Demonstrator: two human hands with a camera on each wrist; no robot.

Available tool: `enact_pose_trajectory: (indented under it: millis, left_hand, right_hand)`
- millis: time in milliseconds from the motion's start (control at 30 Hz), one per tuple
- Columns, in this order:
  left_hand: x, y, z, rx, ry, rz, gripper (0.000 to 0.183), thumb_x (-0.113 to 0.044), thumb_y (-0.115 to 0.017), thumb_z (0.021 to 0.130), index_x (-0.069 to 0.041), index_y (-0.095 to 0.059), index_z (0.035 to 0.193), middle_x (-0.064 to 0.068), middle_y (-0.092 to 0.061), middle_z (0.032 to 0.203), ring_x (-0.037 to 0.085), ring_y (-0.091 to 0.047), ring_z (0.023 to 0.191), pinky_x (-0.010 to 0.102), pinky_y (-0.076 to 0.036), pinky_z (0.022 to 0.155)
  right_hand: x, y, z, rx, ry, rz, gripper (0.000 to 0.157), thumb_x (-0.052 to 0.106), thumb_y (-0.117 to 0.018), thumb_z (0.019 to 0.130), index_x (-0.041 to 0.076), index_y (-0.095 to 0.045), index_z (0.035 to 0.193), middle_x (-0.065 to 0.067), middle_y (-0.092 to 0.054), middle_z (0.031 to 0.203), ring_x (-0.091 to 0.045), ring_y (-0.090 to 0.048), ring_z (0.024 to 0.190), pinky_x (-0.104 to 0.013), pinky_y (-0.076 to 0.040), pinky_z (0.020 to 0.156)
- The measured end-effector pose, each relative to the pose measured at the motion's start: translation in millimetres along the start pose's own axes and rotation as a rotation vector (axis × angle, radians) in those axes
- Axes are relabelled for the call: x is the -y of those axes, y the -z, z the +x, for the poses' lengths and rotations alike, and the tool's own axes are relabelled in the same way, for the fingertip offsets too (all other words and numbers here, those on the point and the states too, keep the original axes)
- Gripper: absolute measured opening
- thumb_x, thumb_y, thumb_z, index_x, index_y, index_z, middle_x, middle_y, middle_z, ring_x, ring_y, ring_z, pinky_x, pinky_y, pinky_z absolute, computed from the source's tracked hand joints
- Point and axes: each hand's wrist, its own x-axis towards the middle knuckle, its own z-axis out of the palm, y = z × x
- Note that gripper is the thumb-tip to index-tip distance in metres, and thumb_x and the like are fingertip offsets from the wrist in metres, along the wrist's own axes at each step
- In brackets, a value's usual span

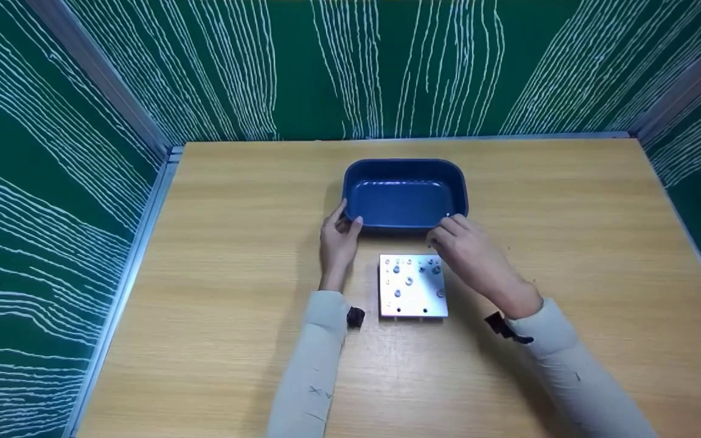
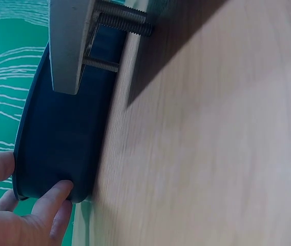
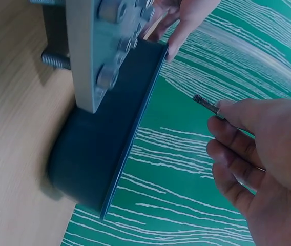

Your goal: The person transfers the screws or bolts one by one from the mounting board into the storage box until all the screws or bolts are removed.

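Note:
My left hand (image 1: 338,243) grips the front left corner of a dark blue plastic bin (image 1: 408,227), thumb and fingers spread around its outside. Close to the bin's front right corner, my right hand (image 1: 466,249) pinches a small threaded screw (image 3: 206,105) between thumb and index finger. Its threaded end points away from the fingertips, and the other end is hidden by them. Just in front of the bin is a square metal plate (image 1: 411,299) with several socket-head screws in its top. The wrist views show threaded shanks (image 2: 127,25) sticking out below it.
The wooden table (image 1: 223,243) carries the bin and the plate. Green panels (image 1: 302,73) with white wavy lines stand around it, with metal rails (image 1: 137,243) along the edges. Inside the bin, a bare floor shows.

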Motion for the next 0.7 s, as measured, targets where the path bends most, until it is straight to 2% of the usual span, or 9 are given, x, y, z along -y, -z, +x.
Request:
enact_pose_trajectory:
  millis: [267, 700]
  left_hand:
    - [2.3, 0.1, 0.9, 0.019, -0.043, -0.033, 0.056, -0.016, -0.068, 0.103, -0.012, -0.053, 0.156, 0.021, -0.056, 0.146, 0.03, -0.063, 0.128, 0.042, -0.053, 0.107]
    - [1.1, -0.1, 0.3, 0.006, -0.024, -0.014, 0.056, -0.018, -0.069, 0.103, -0.016, -0.054, 0.156, 0.019, -0.058, 0.146, 0.029, -0.064, 0.127, 0.041, -0.052, 0.108]
  right_hand:
    - [-12, -0.6, 6, -0.025, -0.039, 0.037, 0.01, 0.002, -0.078, 0.095, 0.002, -0.076, 0.104, -0.013, -0.072, 0.101, -0.028, -0.063, 0.092, -0.037, -0.057, 0.079]
    - [-35, -7.2, 17, -0.017, -0.074, 0.064, 0.007, -0.003, -0.075, 0.095, -0.001, -0.075, 0.101, -0.015, -0.071, 0.098, -0.03, -0.062, 0.091, -0.041, -0.06, 0.079]
